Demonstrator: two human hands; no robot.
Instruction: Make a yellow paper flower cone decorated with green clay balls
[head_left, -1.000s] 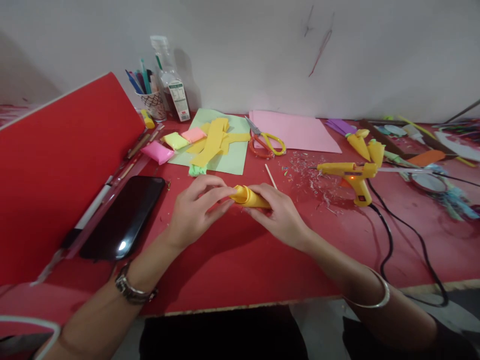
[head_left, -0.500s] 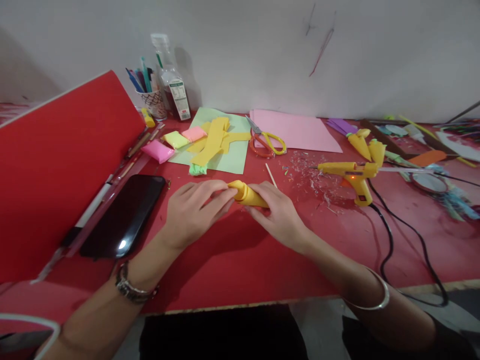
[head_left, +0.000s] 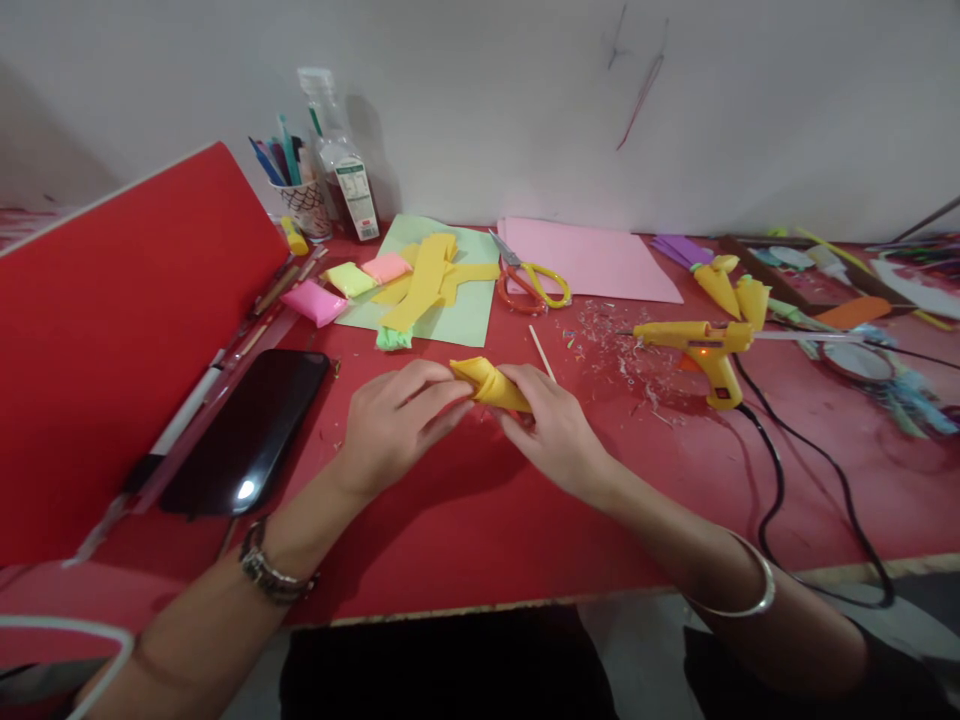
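Observation:
A rolled yellow paper strip [head_left: 489, 385] lies between my two hands, just above the red tabletop. My left hand [head_left: 397, 420] pinches its left end between thumb and fingers. Wrapped around the right end is my right hand [head_left: 551, 430], its fingers hiding that part of the roll. Behind the hands, more yellow strips [head_left: 427, 285] rest on a light green sheet [head_left: 469, 325]. A thin white stick [head_left: 541, 352] lies just beyond my right fingers.
On the right lies a yellow glue gun [head_left: 694, 345] with its light lit and a black cord [head_left: 780, 470]. Scissors [head_left: 532, 285] rest partly on pink sheets [head_left: 600, 260]. To the left are a phone [head_left: 251, 430], a red board [head_left: 135, 350], a pen cup [head_left: 304, 205] and a bottle [head_left: 349, 185].
My left fingers have shifted slightly on the roll, and more of its left end shows, its edge standing looser. My right hand keeps its grip, nearly still.

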